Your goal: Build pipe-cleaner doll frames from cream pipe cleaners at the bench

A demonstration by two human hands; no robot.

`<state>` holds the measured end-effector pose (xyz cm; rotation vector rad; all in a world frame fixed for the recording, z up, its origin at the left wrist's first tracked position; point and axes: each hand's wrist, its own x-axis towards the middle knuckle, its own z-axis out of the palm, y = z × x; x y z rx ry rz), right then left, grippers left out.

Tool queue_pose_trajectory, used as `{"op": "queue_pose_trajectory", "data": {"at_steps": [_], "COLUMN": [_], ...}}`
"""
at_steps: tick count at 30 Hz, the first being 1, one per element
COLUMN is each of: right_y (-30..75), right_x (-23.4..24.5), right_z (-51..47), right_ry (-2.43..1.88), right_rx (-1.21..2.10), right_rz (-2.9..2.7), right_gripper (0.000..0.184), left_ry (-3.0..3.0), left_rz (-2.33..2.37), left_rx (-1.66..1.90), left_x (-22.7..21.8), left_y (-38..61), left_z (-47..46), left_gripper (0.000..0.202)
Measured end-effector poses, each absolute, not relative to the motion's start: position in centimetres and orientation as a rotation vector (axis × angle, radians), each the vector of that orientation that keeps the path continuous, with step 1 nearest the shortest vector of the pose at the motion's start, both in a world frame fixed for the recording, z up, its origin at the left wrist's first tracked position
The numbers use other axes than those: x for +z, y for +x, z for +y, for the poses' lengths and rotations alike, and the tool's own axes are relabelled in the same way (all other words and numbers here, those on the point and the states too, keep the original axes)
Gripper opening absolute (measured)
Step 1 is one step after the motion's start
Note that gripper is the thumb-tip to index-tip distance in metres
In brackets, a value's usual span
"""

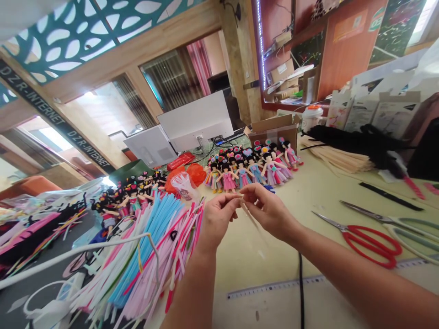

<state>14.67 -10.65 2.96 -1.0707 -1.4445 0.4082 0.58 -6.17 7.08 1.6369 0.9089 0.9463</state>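
Between thumb and fingertips, my left hand (pixel 216 219) pinches one part of a thin beige pipe cleaner (pixel 250 215). My right hand (pixel 272 211) is closed on the same stem, fingertips almost touching the left ones. A length of it hangs down below the right fingers, somewhat blurred; the part between the fingertips is mostly hidden. Just beyond my hands stand several small pipe-cleaner dolls (pixel 244 172) with black hair and colourful dresses. Left of my left forearm lies a big pile of blue, pink and white pipe cleaners (pixel 147 256).
Red-handled scissors (pixel 370 244) and pale-handled scissors (pixel 408 226) lie at right, near a black strip (pixel 391 195). A ruler strip (pixel 274 287) and black cable (pixel 301 292) lie in front. Farther back are beige stems (pixel 338 153), a cardboard box (pixel 274 128), a plastic cup (pixel 182 183) and monitors (pixel 197 121).
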Motion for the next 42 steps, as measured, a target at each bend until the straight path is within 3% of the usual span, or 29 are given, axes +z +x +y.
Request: {"op": "queue_pose_trajectory", "data": {"at_steps": [8,19,24,29,42], "right_y": [15.3,14.9,15.3,16.8,15.8], "right_x": [3.6,3.1,2.9,3.2,2.6], "right_z": [-10.5,-10.1,-9.7,-9.3,-9.7], "right_ry": [-1.114,-1.143,-1.085,-1.050,-0.901], "right_rx": [0.221,0.282,0.623,1.108,1.446], "right_rz": [-1.581,-1.584,-1.460,-1.221,-1.033], "right_gripper": [0.013,0.019,0.017,0.028,0.039], "left_ry": [1.628,1.643,1.568,1.287,1.292], "left_rz": [0.900,0.961,0.952,0.806,0.721], "left_rx": [0.916,0.878,0.896,0.931,0.905], "left_x": [6.5,5.8,5.3,4.9,4.1], "left_y": [0.6,0.1,0.0,0.0,0.7], "left_z": [-5.4,-5.4,-5.2,-4.9,-4.7], "left_gripper": [0.025,0.018,0.016,0.021,0.025]}}
